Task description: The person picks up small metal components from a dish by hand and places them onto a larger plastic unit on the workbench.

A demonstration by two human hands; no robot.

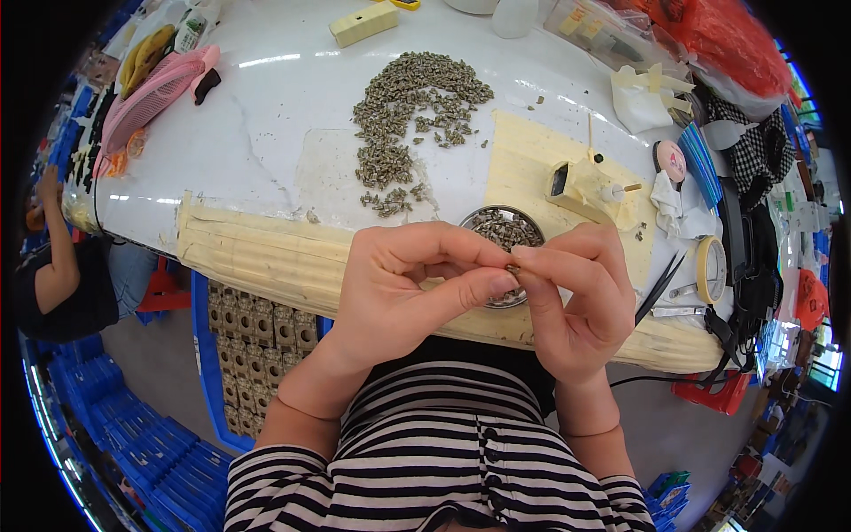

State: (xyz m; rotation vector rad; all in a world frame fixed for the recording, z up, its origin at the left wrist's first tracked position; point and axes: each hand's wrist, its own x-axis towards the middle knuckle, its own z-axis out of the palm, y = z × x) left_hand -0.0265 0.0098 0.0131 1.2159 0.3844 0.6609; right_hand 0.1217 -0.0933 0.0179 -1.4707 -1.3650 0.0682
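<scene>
My left hand [408, 288] and my right hand [581, 297] meet fingertip to fingertip over the table's near edge. Both pinch one small brass-coloured metal part [513, 269], mostly covered by the fingers. Right behind and below them stands a round metal dish [534, 222] filled with small metal pieces [505, 227]. Farther off on the white table lies a curved heap of small metal parts [417, 80], with a few loose ones scattered at its edges.
A tape-wrapped block [589, 191] with a thin stick sits on yellow paper at right. Beside it lie black tweezers [660, 288] and a tape roll [710, 269]. A pink fan [151, 111] is at far left. Below stands a blue crate [208, 355] of metal blocks; another person [66, 266] sits left.
</scene>
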